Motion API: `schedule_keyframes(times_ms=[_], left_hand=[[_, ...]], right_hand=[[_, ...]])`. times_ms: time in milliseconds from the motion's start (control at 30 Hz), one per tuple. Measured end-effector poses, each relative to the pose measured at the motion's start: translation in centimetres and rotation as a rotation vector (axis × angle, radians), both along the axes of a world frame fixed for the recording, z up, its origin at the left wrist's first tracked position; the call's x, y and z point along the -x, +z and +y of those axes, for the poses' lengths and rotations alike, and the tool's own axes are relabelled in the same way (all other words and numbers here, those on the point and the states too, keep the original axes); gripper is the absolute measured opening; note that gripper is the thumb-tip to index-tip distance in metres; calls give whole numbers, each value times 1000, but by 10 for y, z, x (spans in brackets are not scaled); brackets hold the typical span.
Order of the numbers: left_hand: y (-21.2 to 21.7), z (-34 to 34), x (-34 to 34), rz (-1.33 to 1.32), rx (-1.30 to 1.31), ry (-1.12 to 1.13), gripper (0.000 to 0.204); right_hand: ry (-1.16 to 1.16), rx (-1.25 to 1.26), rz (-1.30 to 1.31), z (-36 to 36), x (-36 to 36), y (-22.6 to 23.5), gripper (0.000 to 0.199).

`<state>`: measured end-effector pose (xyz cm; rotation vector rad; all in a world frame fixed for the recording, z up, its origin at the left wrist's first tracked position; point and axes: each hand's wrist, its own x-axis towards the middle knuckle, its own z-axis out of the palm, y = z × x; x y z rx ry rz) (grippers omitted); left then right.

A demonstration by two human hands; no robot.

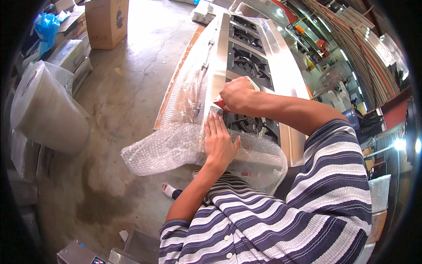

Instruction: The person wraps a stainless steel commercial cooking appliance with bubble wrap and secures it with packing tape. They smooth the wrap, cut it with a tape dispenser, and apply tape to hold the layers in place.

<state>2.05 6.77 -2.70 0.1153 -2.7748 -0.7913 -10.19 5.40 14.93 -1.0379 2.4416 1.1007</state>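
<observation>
You stood over a long steel stove (pixel 281 66) that ran away from you across the concrete floor (pixel 132 79), its row of burners (pixel 248 66) facing up. The stove's near end was under a sheet of bubble wrap (pixel 171 147), which draped off the left edge and hung loose toward the floor, probably because it had not been fastened down on that side. More clear wrap (pixel 189 88) lay along the stove's left flank.

To your left, a big roll of wrap (pixel 44 110) stood by other wrapped goods, close enough to draw from. A cardboard box (pixel 105 22) sat farther off.

Your left hand (pixel 218 141) lay flat on the bubble wrap, fingers together and stretched out, gripping nothing; it seemed to press the sheet to the stove so it would stay put. Your right hand (pixel 237 94) was closed in a fist just beyond it, clamped on a small red and white tool (pixel 220 104), of which only the tip showed at the wrap's edge. What kind of tool it was could not be told. It touched the sheet right ahead of your left fingertips, where the pressing hand kept the material taut.
</observation>
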Motion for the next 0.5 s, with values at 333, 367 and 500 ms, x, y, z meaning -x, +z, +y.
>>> schedule_keyframes(times_ms=[333, 367, 500], left_hand=[[-6, 2, 9, 1, 44, 10, 97], [-6, 2, 8, 0, 46, 11, 97], [1, 2, 5, -27, 32, 1, 96]], right_hand=[[-69, 57, 29, 6, 0, -2, 39], [-97, 72, 23, 6, -1, -1, 41], [-135, 234, 92, 32, 0, -8, 48]])
